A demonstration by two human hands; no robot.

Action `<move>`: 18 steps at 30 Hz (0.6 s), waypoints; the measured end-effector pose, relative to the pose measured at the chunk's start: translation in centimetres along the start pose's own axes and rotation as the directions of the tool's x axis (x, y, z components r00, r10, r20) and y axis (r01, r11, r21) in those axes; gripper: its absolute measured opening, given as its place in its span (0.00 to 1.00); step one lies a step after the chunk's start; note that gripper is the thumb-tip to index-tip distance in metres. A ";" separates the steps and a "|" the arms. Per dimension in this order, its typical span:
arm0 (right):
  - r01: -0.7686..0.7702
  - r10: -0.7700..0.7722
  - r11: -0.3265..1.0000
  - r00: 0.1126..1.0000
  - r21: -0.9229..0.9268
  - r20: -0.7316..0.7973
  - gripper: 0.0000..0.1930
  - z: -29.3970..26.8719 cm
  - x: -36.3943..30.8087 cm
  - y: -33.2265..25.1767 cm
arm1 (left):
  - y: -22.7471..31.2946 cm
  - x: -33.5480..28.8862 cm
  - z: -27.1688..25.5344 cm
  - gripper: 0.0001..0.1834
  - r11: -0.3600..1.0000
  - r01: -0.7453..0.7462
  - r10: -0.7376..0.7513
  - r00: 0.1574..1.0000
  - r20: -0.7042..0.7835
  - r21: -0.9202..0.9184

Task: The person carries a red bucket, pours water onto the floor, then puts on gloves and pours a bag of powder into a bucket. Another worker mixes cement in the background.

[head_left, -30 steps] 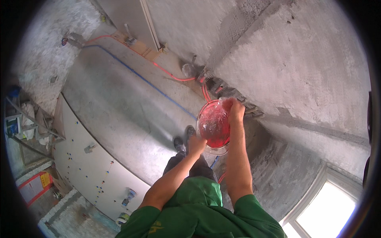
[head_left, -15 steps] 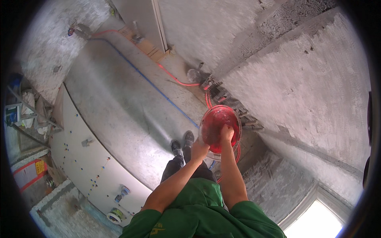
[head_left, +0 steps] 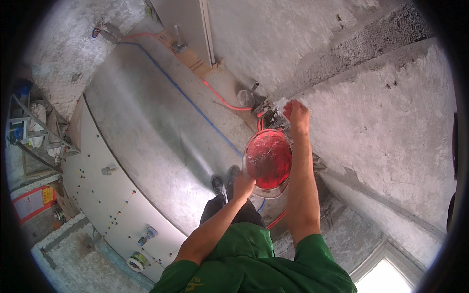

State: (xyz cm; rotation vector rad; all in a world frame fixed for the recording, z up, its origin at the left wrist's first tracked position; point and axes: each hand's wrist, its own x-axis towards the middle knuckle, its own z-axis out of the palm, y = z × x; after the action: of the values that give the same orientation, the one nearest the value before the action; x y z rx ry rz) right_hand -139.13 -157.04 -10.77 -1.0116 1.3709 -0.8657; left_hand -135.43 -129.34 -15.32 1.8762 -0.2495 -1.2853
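In my left hand (head_left: 243,187) is the near-left rim of a round red bucket (head_left: 269,158), the fingers closed on it. The bucket is tilted, so its wet-looking red inside faces me. Past the bucket's right side, my right hand (head_left: 297,117) is raised in front of the rough grey wall (head_left: 356,107). Its fingers look loosely apart, with nothing visible in them. My shoes (head_left: 224,180) stand on the floor just left of the bucket.
A blue hose (head_left: 190,100) and a red hose (head_left: 220,97) run over the grey floor. Machinery (head_left: 270,117) sits at the wall's foot behind the bucket. To the left stands a white panel (head_left: 112,195) with small coloured pieces; a window (head_left: 388,278) is at lower right.
My right hand has come out of the bucket and swung up and to the right toward the wall. My left hand keeps hold of the rim. The view has shifted slightly.
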 end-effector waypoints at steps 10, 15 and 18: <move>-0.076 0.024 0.838 0.994 -0.541 -0.102 0.16 -1.7 -6.9 10.9 | 0.2 1.8 -2.0 0.20 1.000 0.001 -0.002 0.998 -0.069 -0.010; -0.396 0.125 0.822 0.826 -0.409 -0.549 0.14 2.1 -8.6 18.9 | 0.5 3.0 -4.2 0.18 0.997 0.020 -0.021 1.000 -0.009 -0.073; -0.471 0.741 0.617 0.617 0.631 -0.264 0.12 3.8 -8.1 17.1 | 1.7 4.1 -6.1 0.17 0.987 0.000 0.010 0.998 0.064 -0.164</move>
State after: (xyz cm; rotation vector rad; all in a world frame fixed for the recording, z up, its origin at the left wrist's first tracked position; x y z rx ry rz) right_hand -137.02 -143.17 -24.07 0.1876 1.6549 -0.8854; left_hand -127.98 -129.63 -16.04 1.6966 -0.1766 -1.3235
